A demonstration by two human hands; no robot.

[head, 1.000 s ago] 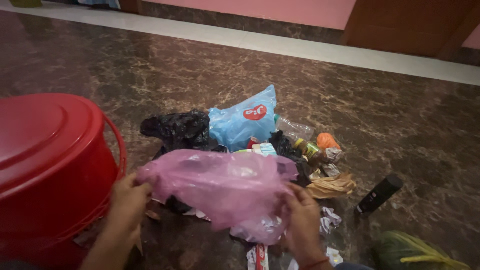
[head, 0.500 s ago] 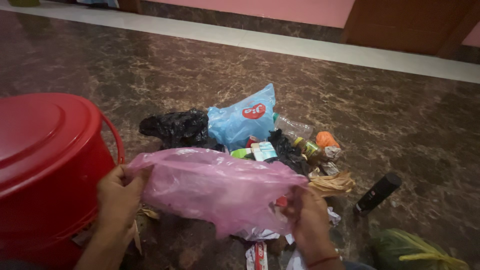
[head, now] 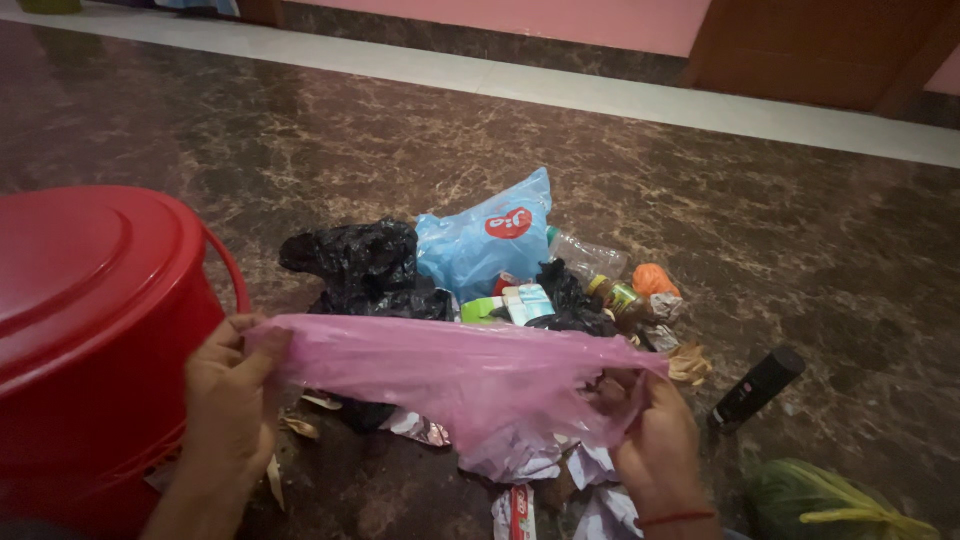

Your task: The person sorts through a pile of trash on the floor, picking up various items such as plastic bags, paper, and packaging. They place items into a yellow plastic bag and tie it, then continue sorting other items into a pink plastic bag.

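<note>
— So, what do the fingers have?

— Both hands pinch a pink plastic bag [head: 450, 375]: the left hand [head: 228, 395] closed on one edge, the right hand [head: 655, 435] on the other, the bag stretched between them.

— And around it?

— A red bin [head: 90, 330] just left; a litter pile [head: 500, 270] behind, perhaps with a bottle [head: 590, 255].
</note>
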